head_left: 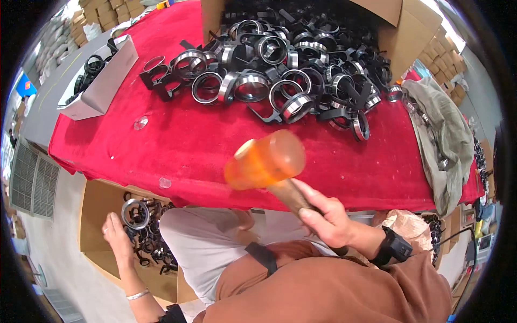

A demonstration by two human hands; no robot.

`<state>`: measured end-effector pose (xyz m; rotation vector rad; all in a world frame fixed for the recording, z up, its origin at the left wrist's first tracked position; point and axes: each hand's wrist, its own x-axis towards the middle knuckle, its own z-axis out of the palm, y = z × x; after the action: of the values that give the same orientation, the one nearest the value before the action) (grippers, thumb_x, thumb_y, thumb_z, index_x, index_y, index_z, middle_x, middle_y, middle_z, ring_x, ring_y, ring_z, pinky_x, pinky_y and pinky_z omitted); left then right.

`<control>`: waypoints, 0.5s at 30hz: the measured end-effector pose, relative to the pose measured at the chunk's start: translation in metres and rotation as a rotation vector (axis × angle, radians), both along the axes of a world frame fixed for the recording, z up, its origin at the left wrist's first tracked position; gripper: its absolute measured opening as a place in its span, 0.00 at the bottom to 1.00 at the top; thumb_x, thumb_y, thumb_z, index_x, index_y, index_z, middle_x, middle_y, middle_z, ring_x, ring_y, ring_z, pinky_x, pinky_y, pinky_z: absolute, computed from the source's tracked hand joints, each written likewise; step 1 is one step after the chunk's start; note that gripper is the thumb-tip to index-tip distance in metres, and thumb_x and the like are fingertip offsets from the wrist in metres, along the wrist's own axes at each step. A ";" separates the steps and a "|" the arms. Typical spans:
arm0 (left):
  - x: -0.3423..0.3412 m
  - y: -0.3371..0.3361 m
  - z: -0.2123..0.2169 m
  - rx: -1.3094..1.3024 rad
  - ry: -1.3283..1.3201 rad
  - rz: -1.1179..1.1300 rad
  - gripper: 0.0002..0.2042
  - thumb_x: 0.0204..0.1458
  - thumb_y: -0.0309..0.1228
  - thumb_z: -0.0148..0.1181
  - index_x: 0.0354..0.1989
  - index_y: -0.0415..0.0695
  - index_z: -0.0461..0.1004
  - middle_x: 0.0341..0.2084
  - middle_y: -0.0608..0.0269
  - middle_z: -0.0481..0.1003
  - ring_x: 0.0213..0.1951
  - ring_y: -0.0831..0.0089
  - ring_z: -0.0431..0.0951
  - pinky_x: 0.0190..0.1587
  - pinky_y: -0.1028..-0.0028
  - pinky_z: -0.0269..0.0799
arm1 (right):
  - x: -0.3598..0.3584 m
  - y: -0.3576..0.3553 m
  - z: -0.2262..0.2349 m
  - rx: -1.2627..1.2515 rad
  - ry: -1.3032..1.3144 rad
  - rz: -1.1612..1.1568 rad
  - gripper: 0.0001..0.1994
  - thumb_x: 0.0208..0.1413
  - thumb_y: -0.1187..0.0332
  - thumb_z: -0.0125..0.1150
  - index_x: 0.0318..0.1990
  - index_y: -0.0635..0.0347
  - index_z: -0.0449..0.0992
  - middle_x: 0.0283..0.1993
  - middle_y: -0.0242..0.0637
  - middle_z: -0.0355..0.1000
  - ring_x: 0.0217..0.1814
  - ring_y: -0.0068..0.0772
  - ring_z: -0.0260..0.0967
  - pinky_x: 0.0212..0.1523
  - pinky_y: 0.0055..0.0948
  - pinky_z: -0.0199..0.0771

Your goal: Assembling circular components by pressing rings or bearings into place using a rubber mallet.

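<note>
My right hand (329, 219) is wrapped round the wooden handle of a mallet (269, 159), whose translucent orange head hangs over the near part of the red-covered table, slightly blurred. Down at the left, my left hand (116, 234) has its fingers stretched out beside a silver metal ring (125, 215) at the cardboard box (97, 215); I see no grip on the ring. Inside that box lie several dark ring-shaped parts (152, 237). A large heap of black clamp-like parts with silver rings (251, 87) covers the far side of the table.
A tipped carton (414, 37) stands behind the heap. At the far left is a white box (116, 78) with black rings in it. A grey-green cloth (441, 140) drapes over the right edge. Bits of clear plastic (140, 123) lie on the red cloth (188, 145).
</note>
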<state>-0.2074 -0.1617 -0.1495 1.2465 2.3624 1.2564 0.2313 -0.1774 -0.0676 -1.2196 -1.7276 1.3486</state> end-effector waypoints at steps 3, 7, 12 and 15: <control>0.041 0.026 0.030 0.080 0.719 -0.126 0.19 0.50 0.36 0.55 0.47 0.35 0.69 0.45 0.45 0.68 0.51 0.51 0.63 0.52 0.61 0.59 | 0.014 -0.001 -0.012 -0.025 0.235 -0.156 0.28 0.60 0.70 0.43 0.66 0.57 0.44 0.30 0.30 0.66 0.24 0.16 0.59 0.25 0.17 0.65; 0.194 0.097 0.070 0.394 0.692 -0.746 0.18 0.42 0.30 0.62 0.44 0.40 0.71 0.44 0.52 0.68 0.49 0.57 0.65 0.52 0.63 0.60 | 0.025 0.009 -0.002 0.031 0.442 -0.395 0.26 0.62 0.68 0.40 0.66 0.52 0.43 0.27 0.37 0.65 0.22 0.22 0.62 0.22 0.21 0.66; 0.285 0.160 0.056 0.353 0.862 -0.899 0.14 0.42 0.38 0.62 0.34 0.43 0.73 0.44 0.57 0.67 0.48 0.58 0.63 0.50 0.61 0.57 | 0.035 0.009 0.016 -0.012 0.513 -0.498 0.26 0.62 0.65 0.40 0.66 0.50 0.43 0.27 0.36 0.66 0.20 0.22 0.64 0.20 0.21 0.68; 0.283 0.170 0.056 0.304 0.703 -0.993 0.09 0.45 0.35 0.58 0.30 0.43 0.74 0.36 0.57 0.71 0.45 0.57 0.65 0.51 0.57 0.53 | 0.040 0.008 0.011 -0.042 0.512 -0.540 0.26 0.62 0.65 0.40 0.67 0.49 0.42 0.26 0.35 0.66 0.20 0.21 0.63 0.20 0.21 0.67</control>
<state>0.0759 0.0084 -0.0933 2.7997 1.3636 0.8886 0.2711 -0.1699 -0.0563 -1.1264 -0.9335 1.2221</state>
